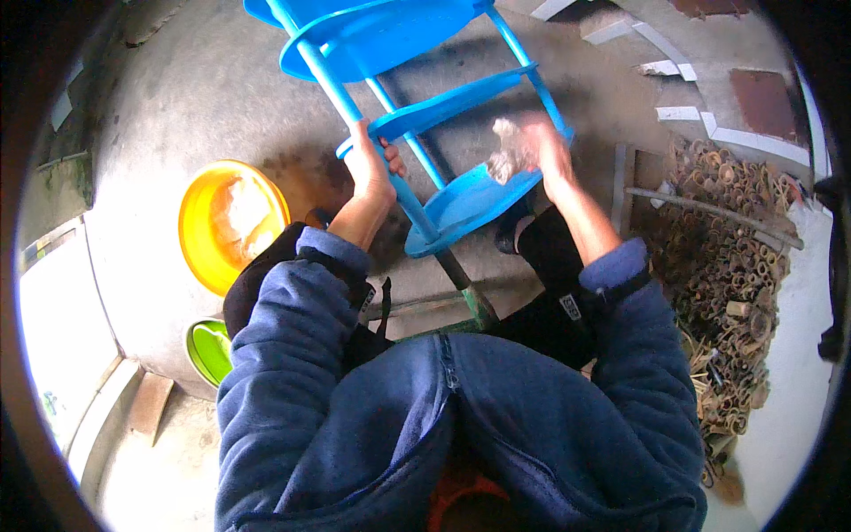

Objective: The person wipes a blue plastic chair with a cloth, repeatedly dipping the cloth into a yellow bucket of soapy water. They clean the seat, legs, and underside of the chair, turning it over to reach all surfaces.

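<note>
A blue tiered rack (459, 100) with rounded shelves and tubular legs lies tilted before me. My left hand (369, 169) is wrapped around one of its blue tubes, beside a middle shelf. In my right hand (550, 154) is a crumpled whitish rag (505, 159), blurred, so its material is hard to tell. That hand is just above the nearest shelf (475, 206), close to the far leg; whether the rag touches the shelf cannot be told. Below this shelf, the near tube continues as a dark, then green end (477, 304) between my knees.
On the concrete floor at left stands a yellow basin (193, 233) containing something whitish. A green basin (211, 352) is partly hidden behind my left sleeve. At right, many cut bamboo rings (725, 266) are heaped against a white wall (798, 292), with a pole (715, 209) across them.
</note>
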{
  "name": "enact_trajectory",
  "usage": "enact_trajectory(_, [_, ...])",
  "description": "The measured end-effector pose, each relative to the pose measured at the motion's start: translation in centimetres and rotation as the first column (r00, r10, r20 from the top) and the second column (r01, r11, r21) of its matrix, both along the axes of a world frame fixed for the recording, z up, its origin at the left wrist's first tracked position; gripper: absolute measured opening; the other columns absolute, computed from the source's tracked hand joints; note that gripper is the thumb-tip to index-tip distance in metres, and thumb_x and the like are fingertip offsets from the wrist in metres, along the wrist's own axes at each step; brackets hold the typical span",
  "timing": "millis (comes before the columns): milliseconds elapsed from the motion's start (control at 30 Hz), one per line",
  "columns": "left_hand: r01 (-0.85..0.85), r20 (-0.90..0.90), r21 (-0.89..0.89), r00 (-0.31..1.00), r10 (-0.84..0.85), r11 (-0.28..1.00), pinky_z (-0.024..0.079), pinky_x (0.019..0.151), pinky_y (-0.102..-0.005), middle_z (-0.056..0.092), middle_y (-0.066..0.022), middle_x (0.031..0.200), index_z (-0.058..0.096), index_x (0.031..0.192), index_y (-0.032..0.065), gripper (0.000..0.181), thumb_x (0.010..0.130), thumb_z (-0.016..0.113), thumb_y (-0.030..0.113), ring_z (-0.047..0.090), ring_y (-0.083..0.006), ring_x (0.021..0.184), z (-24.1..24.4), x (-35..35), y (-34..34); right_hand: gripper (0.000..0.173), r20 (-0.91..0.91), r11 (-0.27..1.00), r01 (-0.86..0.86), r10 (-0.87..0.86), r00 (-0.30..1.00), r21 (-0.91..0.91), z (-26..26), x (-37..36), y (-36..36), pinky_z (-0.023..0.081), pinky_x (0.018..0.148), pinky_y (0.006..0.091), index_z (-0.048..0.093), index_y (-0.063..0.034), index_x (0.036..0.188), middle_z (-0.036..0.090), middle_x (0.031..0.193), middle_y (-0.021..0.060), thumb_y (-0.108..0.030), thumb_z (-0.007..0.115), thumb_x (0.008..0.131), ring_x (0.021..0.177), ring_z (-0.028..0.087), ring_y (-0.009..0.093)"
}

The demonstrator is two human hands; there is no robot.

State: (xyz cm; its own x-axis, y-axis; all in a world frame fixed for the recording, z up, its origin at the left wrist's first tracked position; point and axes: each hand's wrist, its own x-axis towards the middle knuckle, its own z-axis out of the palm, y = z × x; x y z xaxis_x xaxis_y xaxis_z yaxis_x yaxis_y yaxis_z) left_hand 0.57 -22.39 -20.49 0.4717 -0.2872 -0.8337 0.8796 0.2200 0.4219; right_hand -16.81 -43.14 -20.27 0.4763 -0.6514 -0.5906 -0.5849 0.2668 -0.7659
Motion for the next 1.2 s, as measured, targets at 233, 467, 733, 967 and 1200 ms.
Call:
enact_trajectory(233, [0.033,0.043,0.022,0.998,-0.034,0.999,0.031,0.041,-0.0288,0.038,-0.0013,0.051,0.04,0.068,0.0111,0.044,0.084,0.051,0.05,0.036,-0.0136,0.041,0.7,-0.7,0.5,0.089,-0.154,0.983,0.069,-0.043,0.987,0.169,-2.5,5.9,-1.4,0.039,0.092,0.0344,0.051,0.0048,0.119,0.058,0.109,0.0134,-0.068,0.063,0.069,0.099,0.054,0.019])
enact_trajectory(467, [0.051,0.092,0.033,0.994,-0.054,0.998,0.031,0.041,-0.0295,0.04,-0.0026,0.052,0.041,0.069,0.0101,0.045,0.084,0.052,0.05,0.04,-0.0149,0.041,0.5,-0.8,0.7,0.053,-0.429,0.895,-0.422,0.326,0.842,-0.147,-1.1,8.8,-2.0,0.047,0.058,0.0282,0.066,-0.0062,0.071,0.063,0.069,0.0037,-0.059,0.063,0.077,0.063,0.059,0.013])
enact_trajectory(733, [0.123,0.024,0.01,0.992,-0.123,0.992,0.042,0.048,-0.034,0.046,-0.0051,0.057,0.047,0.074,0.0076,0.047,0.082,0.053,0.053,0.047,-0.0184,0.047,0.2,0.2,3.7,0.026,-0.038,0.964,-0.229,0.226,0.973,-0.132,4.2,10.8,-9.4,0.039,0.049,0.0256,0.062,-0.0077,0.09,0.06,0.077,0.0021,-0.032,0.054,0.081,0.064,0.054,0.012])
enact_trajectory(967, [0.07,-0.01,-0.03,0.998,-0.07,0.997,0.053,0.056,-0.037,0.05,-0.0064,0.064,0.051,0.086,0.0042,0.044,0.082,0.061,0.046,0.054,-0.0172,0.057,0.1,0.4,4.4,0.017,-0.003,0.978,-0.038,0.039,0.999,-0.206,-6.2,21.2,-13.6,0.053,0.043,0.0285,0.063,0.0004,0.088,0.065,0.076,0.0098,-0.014,0.063,0.079,0.06,0.064,0.017])
enact_trajectory(1200, [0.096,0.032,0.077,0.995,-0.099,0.992,0.05,0.058,-0.033,0.049,-0.0033,0.065,0.049,0.09,0.009,0.033,0.088,0.056,0.041,0.052,-0.0154,0.057,1.4,0.6,4.4,0.022,0.014,0.972,0.063,-0.061,0.998,-0.228,-12.2,24.3,-15.1,0.056,0.05,0.0299,0.061,0.0058,0.099,0.064,0.093,0.0145,-0.002,0.052,0.08,0.071,0.065,0.021])
